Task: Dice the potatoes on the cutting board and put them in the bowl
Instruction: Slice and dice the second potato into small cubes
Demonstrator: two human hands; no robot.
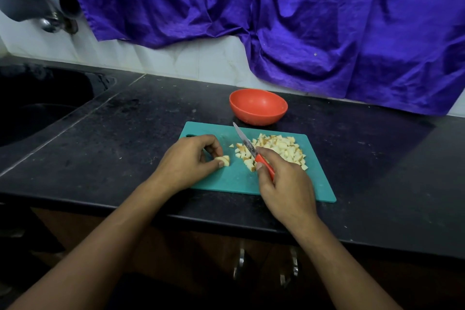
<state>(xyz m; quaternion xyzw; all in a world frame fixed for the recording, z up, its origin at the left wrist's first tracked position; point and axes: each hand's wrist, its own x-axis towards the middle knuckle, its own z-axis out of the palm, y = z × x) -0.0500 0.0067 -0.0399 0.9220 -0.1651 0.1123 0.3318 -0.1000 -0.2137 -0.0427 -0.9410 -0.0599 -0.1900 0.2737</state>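
Fingers of the left hand [191, 158] pinch a potato piece [224, 160] on the cutting board [234, 178]. Right hand [284, 184] grips the knife [247, 146], blade raised beside the diced potatoes [279, 150]. Behind sits the bowl [258, 106].

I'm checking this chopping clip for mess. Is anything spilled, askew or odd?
Nothing stands out. The diced potato lies piled on the cutting board; the red bowl stands upright and empty behind it. The right hand grips the knife, and the left hand pinches a potato chunk.
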